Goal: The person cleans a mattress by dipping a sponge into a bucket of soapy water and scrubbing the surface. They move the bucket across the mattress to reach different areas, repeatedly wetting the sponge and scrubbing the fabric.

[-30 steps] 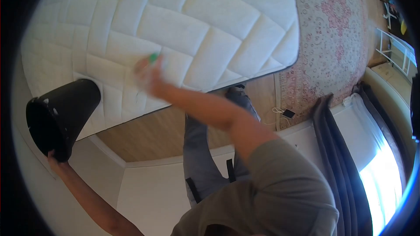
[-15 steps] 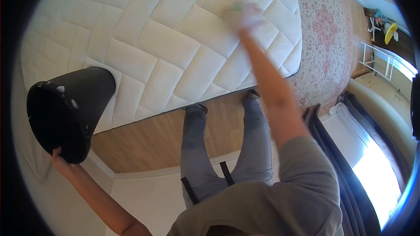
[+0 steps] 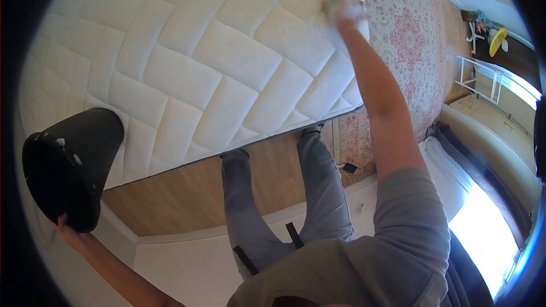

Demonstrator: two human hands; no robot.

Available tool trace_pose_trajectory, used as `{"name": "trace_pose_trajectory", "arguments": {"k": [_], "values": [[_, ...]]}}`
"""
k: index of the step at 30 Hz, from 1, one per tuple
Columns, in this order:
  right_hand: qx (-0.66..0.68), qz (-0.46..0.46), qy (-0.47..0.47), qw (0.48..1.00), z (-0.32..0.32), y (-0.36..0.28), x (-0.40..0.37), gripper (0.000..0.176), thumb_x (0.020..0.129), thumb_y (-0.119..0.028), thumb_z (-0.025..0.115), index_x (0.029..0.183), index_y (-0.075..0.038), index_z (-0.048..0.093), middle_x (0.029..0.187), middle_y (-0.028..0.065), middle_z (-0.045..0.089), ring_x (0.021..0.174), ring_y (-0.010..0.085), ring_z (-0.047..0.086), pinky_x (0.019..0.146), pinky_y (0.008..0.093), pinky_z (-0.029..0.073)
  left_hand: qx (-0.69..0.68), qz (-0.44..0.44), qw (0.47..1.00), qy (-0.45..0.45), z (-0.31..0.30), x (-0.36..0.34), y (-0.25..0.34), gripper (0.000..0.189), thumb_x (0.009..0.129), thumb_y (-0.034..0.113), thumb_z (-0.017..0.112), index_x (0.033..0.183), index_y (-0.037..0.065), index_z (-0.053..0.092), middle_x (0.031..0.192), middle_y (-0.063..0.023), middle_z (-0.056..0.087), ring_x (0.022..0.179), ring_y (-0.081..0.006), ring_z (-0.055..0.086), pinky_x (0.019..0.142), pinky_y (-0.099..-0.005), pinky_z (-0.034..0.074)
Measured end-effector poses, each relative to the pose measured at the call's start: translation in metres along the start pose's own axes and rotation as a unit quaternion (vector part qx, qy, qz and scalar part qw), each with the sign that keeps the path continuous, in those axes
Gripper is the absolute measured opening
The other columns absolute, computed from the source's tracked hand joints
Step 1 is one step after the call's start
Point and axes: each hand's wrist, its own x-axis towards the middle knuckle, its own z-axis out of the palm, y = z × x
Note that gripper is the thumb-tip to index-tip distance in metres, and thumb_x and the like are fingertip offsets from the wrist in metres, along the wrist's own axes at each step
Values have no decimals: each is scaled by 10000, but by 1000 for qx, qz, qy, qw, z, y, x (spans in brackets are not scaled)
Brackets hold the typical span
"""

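The left hand (image 3: 71,233) is at the lower left of the frame, closed on the rim of a black bucket (image 3: 85,142), with a finger visible inside the mouth. The bucket is tilted: its narrow end meets the white quilted mattress (image 3: 199,68), and its wide mouth faces the lower left, beyond the near edge of the mattress. Pale marks are visible on the rim and side wall. The right hand (image 3: 346,11) is at the upper right part of the mattress, near its right edge, with the arm extended up the frame. This hand is blurred; a small green item (image 3: 334,0) shows at its fingers, but the finger closure and the contact with the mattress cannot be told. The quilted surface spans the width between bucket and right hand. The near mattress edge runs diagonally from lower left to right of centre. Below it, a strip of wooden floor (image 3: 170,199) separates the mattress from the wall (image 3: 187,261); the person's legs (image 3: 244,193) occupy its right part. A patterned rug (image 3: 409,34) borders the right edge, with a small dark flat object (image 3: 350,167) at its lower end.
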Motion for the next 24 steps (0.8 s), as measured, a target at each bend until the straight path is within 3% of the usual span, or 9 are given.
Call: {"name": "trace_pose_trajectory", "arguments": {"k": [2,4,7,10,13,15,19,22,24], "values": [[85,60,-2,995,21,32,-7,481,796,-493,494,1131,-150,460,1169,149,469,1110,341,388,855,643,274,8,-6,1000,5,9,-13,2,614,630,-41,420,1240,33,411,1190,-176,468,1064,-341,489,908,-443,439],[31,-15,122,992,31,30,-44,423,808,-470,490,1103,-169,462,1142,138,485,1119,334,386,829,628,295,35,47,998,0,20,-27,8,605,635,-53,410,1233,35,417,1187,-174,469,1053,-336,494,903,-437,442],[159,69,-165,971,19,98,-116,410,842,-445,455,1105,-130,444,1118,166,509,1069,342,481,822,523,382,10,46,999,-12,12,-27,12,612,626,-47,420,1232,43,421,1181,-166,472,1042,-329,499,893,-433,446],[219,15,-99,970,101,175,-201,473,856,-488,404,1226,-194,422,1131,157,521,1060,323,498,869,473,396,48,35,998,-19,27,-65,39,643,599,-40,436,1235,51,417,1179,-164,473,1026,-321,505,877,-430,456],[216,40,-148,964,36,115,-130,511,845,-495,408,1267,-208,377,1227,122,463,1151,306,433,914,534,331,56,35,997,-28,17,-121,56,696,549,19,456,1242,53,406,1161,-165,480,1017,-319,511,860,-423,470],[243,60,-65,966,47,63,-28,556,838,-475,421,1314,-206,318,1257,136,430,1188,317,381,922,581,265,51,20,998,-24,16,-156,53,696,548,26,456,1242,56,404,1155,-165,483,1015,-321,512,856,-428,472],[212,-47,77,973,42,7,109,437,856,-349,405,1253,-173,356,1048,158,552,970,373,529,785,564,374,41,-39,998,-20,26,-211,26,698,547,41,455,1242,62,400,1143,-165,488,1012,-326,516,849,-436,477],[213,-119,35,969,48,70,45,372,859,-320,404,1218,-222,395,1036,188,541,949,385,532,767,504,436,34,-89,995,-33,44,-227,6,699,546,51,454,1242,66,398,1134,-164,492,1009,-330,519,843,-443,481],[227,-30,-78,970,6,114,-52,352,855,-340,464,1171,-185,459,1029,185,545,952,380,535,799,501,433,27,-107,993,-46,54,-233,0,699,545,59,454,1242,69,396,1128,-164,495,1007,-332,521,839,-448,483]]}}
